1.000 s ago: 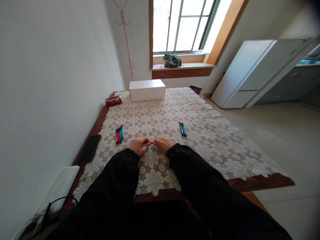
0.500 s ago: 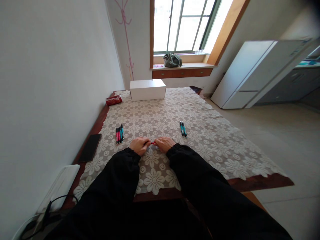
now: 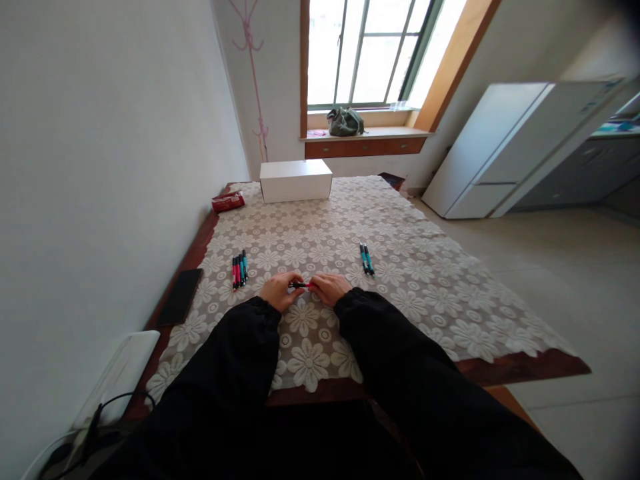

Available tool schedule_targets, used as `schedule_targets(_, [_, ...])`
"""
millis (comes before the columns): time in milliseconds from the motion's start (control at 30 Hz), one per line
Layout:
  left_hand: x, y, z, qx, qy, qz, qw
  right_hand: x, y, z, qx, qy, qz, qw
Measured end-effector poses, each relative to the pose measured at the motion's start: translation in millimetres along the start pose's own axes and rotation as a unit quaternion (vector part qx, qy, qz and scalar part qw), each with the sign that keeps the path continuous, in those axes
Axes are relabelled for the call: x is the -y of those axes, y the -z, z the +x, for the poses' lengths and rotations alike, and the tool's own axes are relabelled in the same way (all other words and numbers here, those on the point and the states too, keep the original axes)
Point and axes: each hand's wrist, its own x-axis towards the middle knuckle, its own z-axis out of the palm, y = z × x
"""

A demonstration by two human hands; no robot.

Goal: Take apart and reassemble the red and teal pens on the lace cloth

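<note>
A red and black pen [image 3: 302, 285] lies level between my two hands, a little above or on the lace cloth; which of these I cannot tell. My right hand [image 3: 330, 289] is closed round its red end. My left hand [image 3: 280, 290] is at the black end, with thumb below and fingers above it, loosely curled so that more of the black part shows. To the left lies a row of several pens [image 3: 239, 270], red and teal with black ends. On the right, two teal and black pens [image 3: 367, 259] rest side by side.
A white box [image 3: 296, 183] stands at the table's far end beside a red packet [image 3: 228, 201]. A dark phone-like slab [image 3: 180, 297] lies at the left edge, near a white device [image 3: 120, 373] with black cables. The floral lace tablecloth [image 3: 305, 360] covers the table.
The fingers of my left hand have loosened and parted, uncovering more of the pen's black end. My right hand keeps hold of the red end. The other pens have not moved.
</note>
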Motion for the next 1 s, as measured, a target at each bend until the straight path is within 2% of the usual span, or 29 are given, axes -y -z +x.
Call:
schedule_targets(367, [-3.8,4.0,-1.0,0.012,0.023,0.049,0.998,1.2,0.7,0.9,0.007,-0.006,0.001,1.0])
schedule_targets(567, [-2.4,2.2,-0.5,0.002,0.003,0.023,1.0,0.9,1.1,-0.6,0.02,-0.021,0.023,0.999])
schedule_targets(867, [1.6,0.2,1.4,-0.005,-0.021,0.048,0.999,1.9,0.7,-0.4,-0.017,0.014,0.021,1.0])
schedule_targets(1000, [3.8,-0.2,1.0,-0.006,-0.021,0.037,0.999,1.9,1.6,-0.4,-0.005,-0.008,0.032,0.999])
